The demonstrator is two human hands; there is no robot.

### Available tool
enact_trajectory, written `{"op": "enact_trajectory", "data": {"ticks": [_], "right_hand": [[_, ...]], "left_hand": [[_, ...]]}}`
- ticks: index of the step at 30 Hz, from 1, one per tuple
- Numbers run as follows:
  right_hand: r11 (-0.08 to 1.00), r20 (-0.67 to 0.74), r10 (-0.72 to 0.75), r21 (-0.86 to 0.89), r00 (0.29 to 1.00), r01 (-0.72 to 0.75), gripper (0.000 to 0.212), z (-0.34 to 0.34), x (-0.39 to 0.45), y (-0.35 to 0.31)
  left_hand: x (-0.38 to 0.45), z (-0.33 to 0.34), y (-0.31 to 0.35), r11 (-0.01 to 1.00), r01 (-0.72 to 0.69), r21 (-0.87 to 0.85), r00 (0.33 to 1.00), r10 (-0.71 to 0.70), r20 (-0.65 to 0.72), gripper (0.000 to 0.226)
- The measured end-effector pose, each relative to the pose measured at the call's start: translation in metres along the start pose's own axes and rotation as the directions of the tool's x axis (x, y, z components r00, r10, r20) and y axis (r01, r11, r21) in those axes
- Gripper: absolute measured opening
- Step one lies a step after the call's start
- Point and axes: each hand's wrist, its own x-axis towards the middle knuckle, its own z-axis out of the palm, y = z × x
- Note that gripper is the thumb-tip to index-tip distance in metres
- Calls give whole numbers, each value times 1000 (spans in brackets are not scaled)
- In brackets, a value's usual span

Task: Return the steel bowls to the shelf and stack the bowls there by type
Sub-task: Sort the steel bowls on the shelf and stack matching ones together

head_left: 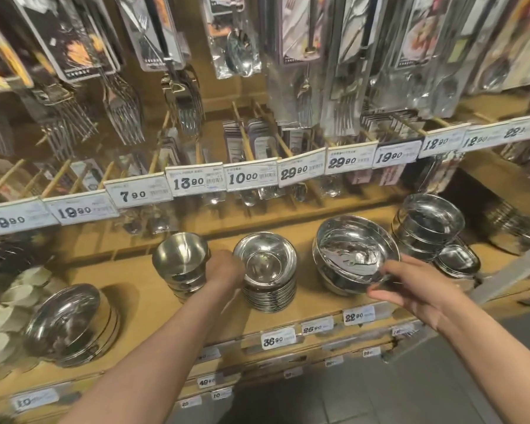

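Wooden shelf [153, 304] carries five steel bowl stacks in plain view: deep small bowls [181, 264], shallow wide-rim bowls [270, 270], large bowls [354, 255], straight-walled bowls [429, 224], and a tilted stack far left [71, 325]. One low flat stack of small dishes [456, 260] sits just beside the straight-walled ones. Left hand [225, 267] is between the deep and shallow stacks, fingers curled at the shallow stack's rim; actual grip hidden, cannot tell. Right hand [410, 289] pinches the near rim of the top large bowl, which has a sticker inside, unreadable. Upper rail tags [196, 180] read 9.90, 19.90, 7.90, 13.90, 10.00, 29.90, 29.90, 19.90, 12.90, 12.90. Shelf-edge tags [277, 339] read 36.90, 26.90, 22.90. Packaged forks and spoons [239, 50] hang above.
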Motion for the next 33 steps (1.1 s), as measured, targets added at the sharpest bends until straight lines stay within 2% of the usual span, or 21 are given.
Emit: {"op": "enact_trajectory", "data": {"ticks": [5, 9, 14, 18, 21, 24, 26, 29, 31, 33], "right_hand": [[1000, 13, -11, 1, 1000, 11, 14, 4, 5, -2], [1000, 19, -15, 8, 1000, 15, 14, 5, 8, -2], [1000, 13, 0, -5, 1000, 0, 15, 5, 9, 3], [1000, -21, 3, -4, 1000, -3, 16, 3, 5, 7], [999, -50, -6, -34, 999, 4, 14, -1, -1, 8], [1000, -100, 2, -11, 995, -3, 11, -8, -9, 6], [1000, -179, -2, 25, 984, 7, 13, -14, -16, 3], [997, -271, -36, 52, 962, 52, 14, -25, -28, -7], [998, -284, -56, 18, 957, 64, 10, -29, -35, -17], [996, -271, -83, -51, 959, 72, 7, -30, -40, -28]], "left_hand": [[-4, 3, -3, 987, -56, 148, 997, 64, -49, 25], [-6, 8, -10, 982, -81, 170, 988, 102, -120, 27], [-10, 11, -13, 962, -117, 245, 985, 145, -97, 27], [-27, 8, -8, 958, -146, 248, 985, 165, -58, 37], [-45, -1, -5, 922, -264, 282, 953, 295, -72, 45], [-60, -13, 5, 818, -538, 206, 834, 551, -10, 30], [-69, -22, 15, 789, -612, 62, 791, 610, 41, 28], [-76, -26, 35, 801, -591, -98, 788, 599, 139, 25], [-76, -19, 50, 836, -512, -196, 802, 547, 239, 23], [-80, -8, 64, 848, -451, -280, 768, 528, 362, 19]]}}
